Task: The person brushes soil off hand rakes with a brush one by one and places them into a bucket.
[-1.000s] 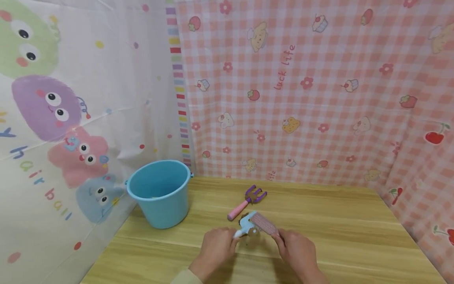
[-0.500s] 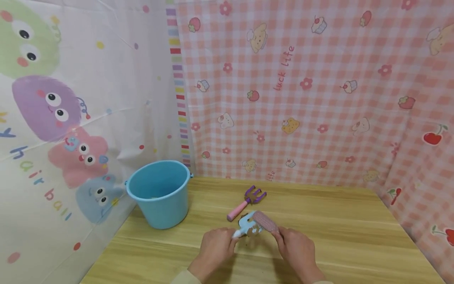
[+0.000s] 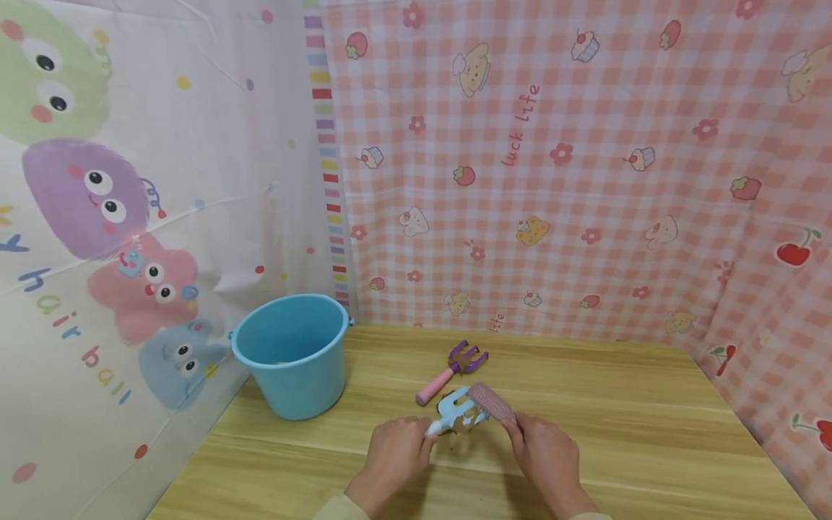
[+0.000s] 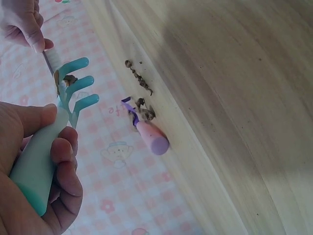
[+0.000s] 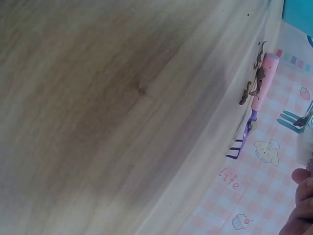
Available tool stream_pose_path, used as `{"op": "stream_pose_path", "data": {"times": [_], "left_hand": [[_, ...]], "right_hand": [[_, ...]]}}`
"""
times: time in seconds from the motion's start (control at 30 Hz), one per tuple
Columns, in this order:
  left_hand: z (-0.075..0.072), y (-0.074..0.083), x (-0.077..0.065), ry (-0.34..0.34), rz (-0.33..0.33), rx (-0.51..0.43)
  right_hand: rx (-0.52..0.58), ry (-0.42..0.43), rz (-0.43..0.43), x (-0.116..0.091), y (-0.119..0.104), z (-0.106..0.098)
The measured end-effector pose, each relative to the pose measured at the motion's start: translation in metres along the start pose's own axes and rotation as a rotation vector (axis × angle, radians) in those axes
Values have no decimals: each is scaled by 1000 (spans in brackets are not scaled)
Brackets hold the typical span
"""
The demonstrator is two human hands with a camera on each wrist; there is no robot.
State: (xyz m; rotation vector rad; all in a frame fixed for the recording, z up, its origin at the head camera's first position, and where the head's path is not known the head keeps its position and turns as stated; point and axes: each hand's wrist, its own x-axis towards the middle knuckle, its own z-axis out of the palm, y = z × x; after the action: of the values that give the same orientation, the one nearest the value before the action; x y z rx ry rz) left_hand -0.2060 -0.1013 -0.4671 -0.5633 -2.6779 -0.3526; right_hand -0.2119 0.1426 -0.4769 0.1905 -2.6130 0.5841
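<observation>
My left hand (image 3: 398,455) grips the pale handle of a light-blue hand rake (image 4: 82,83); its tines are raised above the table. Brown clumps cling among the tines. In my right hand (image 3: 547,458) is a brush with a dusty-pink dotted back (image 3: 492,401), held by its near end, thumb along it. White bristles (image 4: 53,55) face the blue rake and touch or nearly touch its tines. Just beyond lies a second hand rake with a pink handle (image 3: 434,387) and purple tines, brown bits on its head.
A light-blue bucket (image 3: 300,386) stands at the left of the wooden table (image 3: 617,419); its bottom is mostly hidden. Brown crumbs and clumps (image 4: 139,82) lie on the tabletop near the rakes. Printed cloths (image 3: 552,188) hang behind and at both sides.
The brush has shifted slightly right and up along the blue rake, uncovering more of its tines. My left hand, the bucket and the pink-handled rake stay put.
</observation>
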Motion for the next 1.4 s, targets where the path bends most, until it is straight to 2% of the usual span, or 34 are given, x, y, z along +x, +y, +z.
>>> {"op": "stream_pose_path", "data": {"times": [0.2, 0.37, 0.47, 0.57, 0.63, 0.73, 0.93, 1.0, 1.07, 1.13, 1.23, 1.3, 1.4], "left_hand": [[0, 0, 0, 3, -4, 3], [-1, 0, -1, -13, -9, 3], [-2, 1, 0, -11, 1, 21], [-4, 3, 0, -2, 50, 47], [-3, 5, 0, -3, 80, 64], [-2, 6, -2, -4, 93, 85], [0, 7, -4, -10, 75, 79], [-1, 7, -4, -14, 74, 72], [-2, 7, -3, -17, 73, 72], [-3, 8, -3, -18, 77, 76], [-2, 10, -1, -13, 88, 94], [-2, 12, 0, -19, 93, 103], [-1, 13, -2, -28, 92, 116]], "right_hand": [[18, -14, 25, 2, 1, -3], [62, 15, 56, 3, -1, -10], [75, -28, 11, 4, -4, -11], [61, -96, -53, 4, -8, -9], [43, -117, -63, 5, -8, -8], [5, -105, -31, 7, -3, -7], [-52, -148, 47, 13, 11, -14], [-61, -125, 66, 14, 10, -17], [-37, -71, 33, 13, 5, -19], [-18, -31, -76, 12, -4, -18], [-24, -40, -218, 8, -19, -13], [-47, -76, -216, 6, -22, -11], [-66, -124, -109, 4, -17, -8]]}}
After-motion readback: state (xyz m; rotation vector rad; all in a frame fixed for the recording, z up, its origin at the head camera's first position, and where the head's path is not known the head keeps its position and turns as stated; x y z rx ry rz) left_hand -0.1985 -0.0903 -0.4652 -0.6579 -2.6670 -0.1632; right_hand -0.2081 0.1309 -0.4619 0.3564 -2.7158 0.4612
